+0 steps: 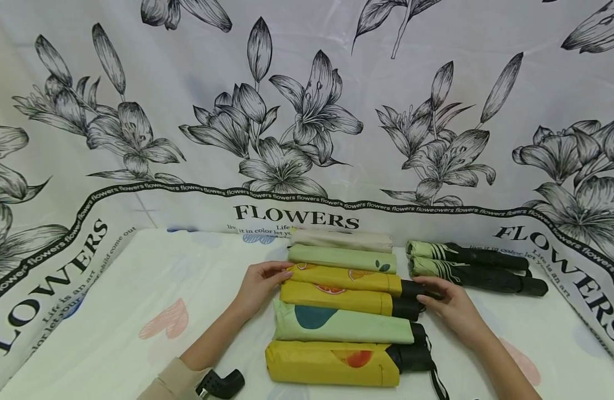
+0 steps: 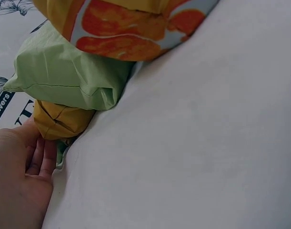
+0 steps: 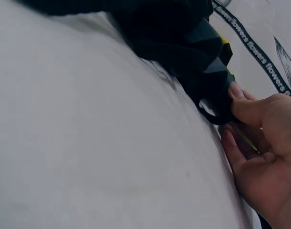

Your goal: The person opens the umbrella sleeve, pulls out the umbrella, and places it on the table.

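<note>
Your two hands bracket a row of folded umbrellas laid side by side on a white cloth (image 1: 151,278) printed with pastel hearts. Your left hand (image 1: 259,286) rests its fingertips, held close together and gently bent, against the fabric end of the third umbrella from the back, a yellow umbrella (image 1: 344,279) with an orange-slice print; in the left wrist view the fingers (image 2: 38,155) lie pressed side by side just below a yellow folded end. Your right hand (image 1: 449,305) meets the same umbrella at its black handle end (image 1: 414,289), fingers lightly curled and touching it; in the right wrist view the thumb (image 3: 245,102) presses on a black handle. Behind this umbrella lie a pale green umbrella (image 1: 342,258) and a beige umbrella (image 1: 342,240); in front of it lie a second yellow one (image 1: 337,300), a light green one with a teal patch (image 1: 342,326) and a large yellow one (image 1: 332,364) nearest you. Well to the right, two black umbrellas with green-striped ends (image 1: 472,266) lie together. A lily-printed backdrop (image 1: 307,111) lettered FLOWERS hangs behind.
</note>
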Available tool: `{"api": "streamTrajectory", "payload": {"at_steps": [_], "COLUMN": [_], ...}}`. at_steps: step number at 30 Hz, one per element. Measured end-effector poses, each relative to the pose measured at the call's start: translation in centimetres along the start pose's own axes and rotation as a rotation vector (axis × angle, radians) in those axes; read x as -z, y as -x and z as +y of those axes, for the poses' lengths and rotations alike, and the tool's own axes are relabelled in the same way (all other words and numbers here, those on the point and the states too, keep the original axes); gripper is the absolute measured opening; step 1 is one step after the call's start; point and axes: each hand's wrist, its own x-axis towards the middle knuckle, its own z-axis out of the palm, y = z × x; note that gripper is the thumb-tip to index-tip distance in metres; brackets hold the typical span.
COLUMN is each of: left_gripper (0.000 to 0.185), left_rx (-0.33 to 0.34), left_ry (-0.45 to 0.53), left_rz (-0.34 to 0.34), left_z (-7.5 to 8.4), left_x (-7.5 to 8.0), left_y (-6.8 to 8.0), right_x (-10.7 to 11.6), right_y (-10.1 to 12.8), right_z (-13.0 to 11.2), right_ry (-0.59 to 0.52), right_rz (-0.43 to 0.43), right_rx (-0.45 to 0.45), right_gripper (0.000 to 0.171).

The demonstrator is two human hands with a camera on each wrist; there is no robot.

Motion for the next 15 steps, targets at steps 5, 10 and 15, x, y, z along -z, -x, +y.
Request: {"api": "streamTrajectory", "payload": {"at_steps": [5,10,15], "left_gripper": [0.021,0.022,0.022], "left_rx": [0.003,-0.004,-0.004], "left_ry": [0.007,0.019,0.026], "left_rz": [0.001,-0.004,-0.002], "left_z": [-0.2,0.0,0.0], "left_x": [0.0,0.0,0.0], "left_y": [-0.2,-0.1,-0.1], "right_x": [0.7,1.6,2.6], "right_y": [0.2,0.4,0.4], "right_z": [0.2,0.4,0.6], "right_ry": [-0.008,-0.009,0.036], "right_rz": [-0.003,-0.005,-0.006], "right_rx": [-0.002,0.005,0.013], "right_gripper": [0.041,0.042,0.042]}}
